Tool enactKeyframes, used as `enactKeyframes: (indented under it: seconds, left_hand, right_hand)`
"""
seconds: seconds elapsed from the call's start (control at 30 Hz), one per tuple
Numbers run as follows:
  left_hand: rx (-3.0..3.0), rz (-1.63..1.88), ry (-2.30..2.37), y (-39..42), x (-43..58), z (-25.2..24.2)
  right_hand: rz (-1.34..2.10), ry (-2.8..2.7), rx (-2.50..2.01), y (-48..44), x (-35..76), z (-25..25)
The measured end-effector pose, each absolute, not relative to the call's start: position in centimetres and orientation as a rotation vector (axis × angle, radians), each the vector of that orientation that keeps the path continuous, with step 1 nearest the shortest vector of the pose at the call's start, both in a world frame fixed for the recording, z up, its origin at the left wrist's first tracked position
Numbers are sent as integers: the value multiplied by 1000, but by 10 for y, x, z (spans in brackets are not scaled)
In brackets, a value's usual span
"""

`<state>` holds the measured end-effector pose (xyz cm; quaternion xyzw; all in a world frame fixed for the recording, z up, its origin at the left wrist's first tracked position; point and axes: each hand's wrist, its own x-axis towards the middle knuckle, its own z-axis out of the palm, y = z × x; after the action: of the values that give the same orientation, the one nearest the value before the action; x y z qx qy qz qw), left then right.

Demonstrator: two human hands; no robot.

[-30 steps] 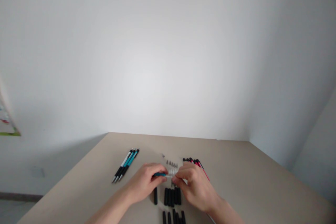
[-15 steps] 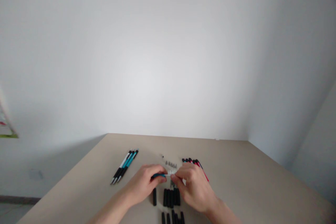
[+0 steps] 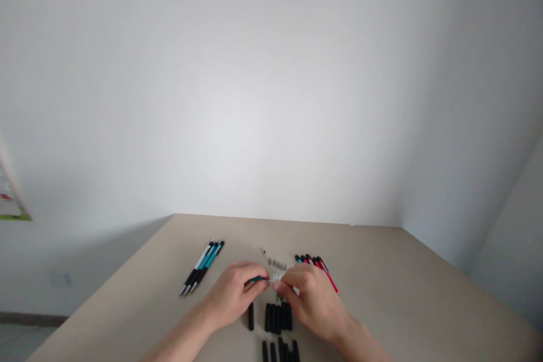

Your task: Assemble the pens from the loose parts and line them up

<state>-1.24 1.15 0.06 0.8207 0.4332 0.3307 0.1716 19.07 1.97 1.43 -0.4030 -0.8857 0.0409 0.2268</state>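
Observation:
My left hand (image 3: pixel 233 294) is closed around a blue pen barrel (image 3: pixel 256 279), held sideways above the table. At its right end a thin white piece (image 3: pixel 272 280) shows in the small gap between my fingertips. My right hand (image 3: pixel 314 300) pinches that piece between thumb and forefinger. Under and behind the hands lie small clear-white parts (image 3: pixel 278 276) and a row of metallic pen tips (image 3: pixel 278 264). Small metal pieces (image 3: pixel 279 297), partly hidden by my right hand, lie closer to me. Several black grips (image 3: pixel 278 318) lie just in front, with a single black grip (image 3: pixel 251 317) to their left.
Three assembled pens (image 3: pixel 202 267) lie side by side at the left of the beige table (image 3: pixel 403 294). Red and blue barrels (image 3: pixel 324 268) lie behind my right hand. More black pieces (image 3: pixel 274 350) sit at the near edge of view. A white wall (image 3: pixel 271 96) rises behind.
Less of the white piece shows between the hands, and my fingertips are closer together. The barrel has tilted slightly. Parts on the table lie as before.

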Motion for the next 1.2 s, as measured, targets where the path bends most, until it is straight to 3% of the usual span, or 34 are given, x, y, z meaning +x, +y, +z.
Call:
enactKeyframes:
  seconds: [0.43,1.2]
  left_hand:
    - [2226,913,1425,17,-14,-5]
    - [2237,755,1519,18,-14,-6]
  right_hand:
    - [270,-2348,-1398,44,208,5]
    - [322,-2559,-1263,43,214,4]
